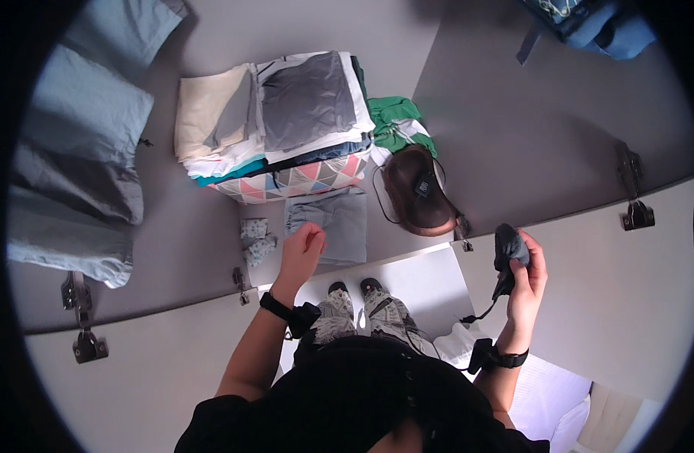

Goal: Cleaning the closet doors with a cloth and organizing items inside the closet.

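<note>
My right hand [528, 272] grips a small dark grey bundle of fabric [511, 249] with a dark cord hanging from it, out over the right cabinet door. My left hand [306, 249] is loosely curled above folded light grey-blue denim [347, 226]; nothing shows in it. Left of the denim lie small patterned cloth pieces [257, 240]. Behind it stands a stack of folded clothes [307, 107] on a bundle with a triangle pattern [290, 181]. To the stack's right are a green and white garment [400, 119] and a brown and black padded pouch [420, 192] with a cord.
Grey and blue garments [92, 147] hang at the left. Metal hinges [635, 209] hold the open cabinet doors [579, 283] at both sides. Blue items [613, 34] are at the upper right. The shelf edge [369, 266] runs in front of my body.
</note>
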Demonstrator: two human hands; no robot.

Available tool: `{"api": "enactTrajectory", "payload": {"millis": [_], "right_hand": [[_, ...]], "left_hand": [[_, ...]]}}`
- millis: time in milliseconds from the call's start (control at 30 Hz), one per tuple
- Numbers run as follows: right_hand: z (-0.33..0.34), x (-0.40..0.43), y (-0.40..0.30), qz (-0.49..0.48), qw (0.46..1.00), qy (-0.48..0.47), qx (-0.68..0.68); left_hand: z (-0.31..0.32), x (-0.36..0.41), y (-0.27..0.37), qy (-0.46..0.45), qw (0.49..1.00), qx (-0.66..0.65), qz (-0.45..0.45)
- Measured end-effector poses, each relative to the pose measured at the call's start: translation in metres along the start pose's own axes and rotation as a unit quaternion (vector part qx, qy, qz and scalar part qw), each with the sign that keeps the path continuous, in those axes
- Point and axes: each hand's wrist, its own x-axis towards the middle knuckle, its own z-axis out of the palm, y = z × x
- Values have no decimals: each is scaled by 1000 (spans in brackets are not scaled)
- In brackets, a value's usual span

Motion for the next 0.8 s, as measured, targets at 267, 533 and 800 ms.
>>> {"api": "enactTrajectory", "payload": {"millis": [267, 533, 800], "right_hand": [[1, -19, 3, 39, 999, 34, 2], [-5, -47, 30, 98, 993, 43, -50], [20, -59, 23, 107, 987, -1, -117]], "left_hand": [[16, 20, -44, -93, 991, 91, -15], [-12, 57, -182, 91, 913, 326, -228], [-35, 70, -275, 134, 918, 141, -345]]}}
